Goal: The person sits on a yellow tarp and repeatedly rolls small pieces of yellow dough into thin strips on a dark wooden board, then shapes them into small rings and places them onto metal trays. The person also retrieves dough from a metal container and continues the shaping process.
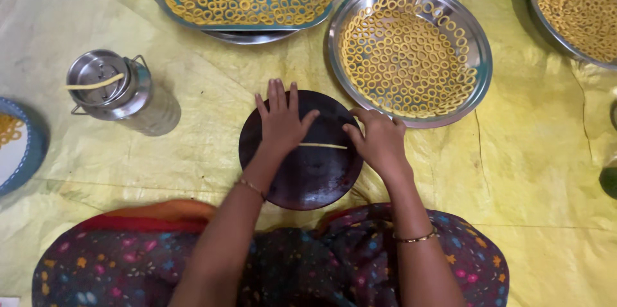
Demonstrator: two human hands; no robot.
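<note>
A wrinkled yellow plastic floor sheet (533,172) is shown spread as the working surface. Directly on it are laid a dark round wooden board (308,175), a round steel plate of yellow dough rings (479,82), a steel-lidded canister (125,91), and further ring-filled trays at the edges.

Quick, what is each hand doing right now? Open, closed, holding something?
Left hand: open, flat on the dark round board, at one end of the thin dough strand.
Right hand: fingers curled, pinching the strand's other end.
</note>
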